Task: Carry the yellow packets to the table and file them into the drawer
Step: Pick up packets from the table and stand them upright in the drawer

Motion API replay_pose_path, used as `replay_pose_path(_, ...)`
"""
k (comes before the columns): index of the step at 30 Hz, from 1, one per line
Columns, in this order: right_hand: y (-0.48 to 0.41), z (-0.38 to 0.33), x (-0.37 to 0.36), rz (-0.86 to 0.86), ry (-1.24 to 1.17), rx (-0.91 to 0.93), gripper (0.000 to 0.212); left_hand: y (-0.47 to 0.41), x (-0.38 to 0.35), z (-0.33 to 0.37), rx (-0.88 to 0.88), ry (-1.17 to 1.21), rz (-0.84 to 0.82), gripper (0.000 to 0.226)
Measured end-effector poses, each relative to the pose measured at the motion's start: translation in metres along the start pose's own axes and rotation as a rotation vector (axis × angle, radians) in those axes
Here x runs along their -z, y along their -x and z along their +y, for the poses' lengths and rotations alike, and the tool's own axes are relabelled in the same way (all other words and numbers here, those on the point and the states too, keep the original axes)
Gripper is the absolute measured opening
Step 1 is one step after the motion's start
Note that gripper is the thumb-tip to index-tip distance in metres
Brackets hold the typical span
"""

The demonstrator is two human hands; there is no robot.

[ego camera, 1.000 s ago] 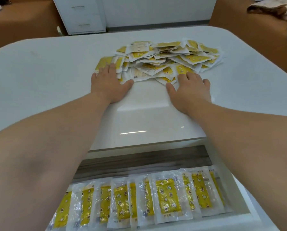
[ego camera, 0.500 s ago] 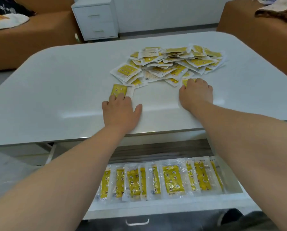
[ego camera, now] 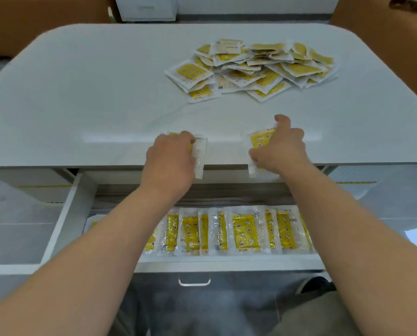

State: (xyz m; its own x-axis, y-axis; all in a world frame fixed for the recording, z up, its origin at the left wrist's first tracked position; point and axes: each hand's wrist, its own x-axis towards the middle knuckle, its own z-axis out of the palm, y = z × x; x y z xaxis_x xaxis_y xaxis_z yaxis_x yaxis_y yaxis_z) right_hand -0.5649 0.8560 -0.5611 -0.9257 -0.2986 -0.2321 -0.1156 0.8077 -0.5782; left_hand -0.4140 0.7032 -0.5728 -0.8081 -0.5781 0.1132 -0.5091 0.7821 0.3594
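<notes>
Hands are apart at the table's (ego camera: pixel 93 93) near edge: the left hand (ego camera: pixel 171 157) curls over one yellow packet (ego camera: pixel 200 154), and the right hand (ego camera: pixel 281 149) pinches a second packet (ego camera: pixel 260 139). Both packets overhang the edge. Just below, the open drawer (ego camera: pixel 227 266) holds a row of filed packets (ego camera: pixel 245 232). The loose pile (ego camera: pixel 253 67) lies far right on the table.

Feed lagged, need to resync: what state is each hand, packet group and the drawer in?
Drawer, open.
Filed packets, overlapping row inside drawer.
Packet pile, loose on table, away from both hands.
Left hand, gripping left packet at table edge.
Right hand, gripping right packet at table edge.
</notes>
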Motion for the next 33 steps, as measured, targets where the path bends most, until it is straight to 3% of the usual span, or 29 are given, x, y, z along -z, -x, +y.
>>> replay_pose_path(3, 0.002, -0.003, 0.005, -0.037, -0.018, 0.058, 0.093, -0.014, 0.005, -0.007, 0.004, -0.045, -0.08, 0.054)
replay_pose_path(6, 0.008, -0.005, 0.008, -0.115, 0.014, 0.145, 0.077, -0.024, 0.009, -0.017, 0.068, 0.014, -0.215, 0.074)
replay_pose_path(10, 0.023, -0.009, 0.014, -0.235, 0.068, 0.26, 0.037, -0.023, 0.014, -0.019, 0.048, 0.022, -0.28, 0.08)
replay_pose_path(14, 0.037, -0.012, 0.019, -0.483, 0.198, 0.306, 0.03, -0.025, 0.019, -0.019, 0.073, -0.092, -0.311, 0.083)
replay_pose_path(18, 0.038, -0.005, -0.006, -0.712, 0.368, 0.263, 0.033, -0.026, 0.022, -0.023, 0.092, -0.033, -0.32, 0.074)
replay_pose_path(23, 0.031, 0.012, -0.046, -0.754, 0.418, 0.24, 0.038, -0.023, 0.028, -0.019, 0.01, -0.042, -0.351, 0.042)
replay_pose_path(29, 0.027, 0.027, -0.075, -0.764, 0.443, 0.292, 0.028, -0.005, 0.041, -0.003, -0.081, -0.096, -0.686, 0.028)
replay_pose_path(33, 0.03, 0.038, -0.089, -0.691, 0.592, 0.35, 0.036, 0.006, 0.028, -0.003, -0.097, -0.139, -0.889, 0.021)
